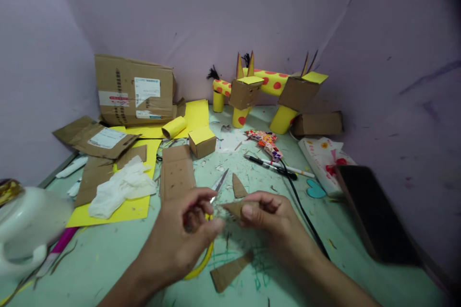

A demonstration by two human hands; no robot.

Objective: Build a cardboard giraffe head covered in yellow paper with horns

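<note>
A pale green table (108,259) meets lilac walls (201,5). From the left: a white mug (36,220), well left of the fingers. The left hand (180,230) curls over scissors (220,183), thumb and fingertips apart, apparently holding nothing. Nearer than the fingers lies an offcut (232,271). The right hand (272,216) pinches a cardboard triangle (234,207), pointing left (likely light, stiff, bendable at its tip, best gripped at the broad end). Narrow room separates the hands; a phone (374,211) bounds the right.

Left grip (180,231) loosely curled, right grip (275,220) pinching
</note>
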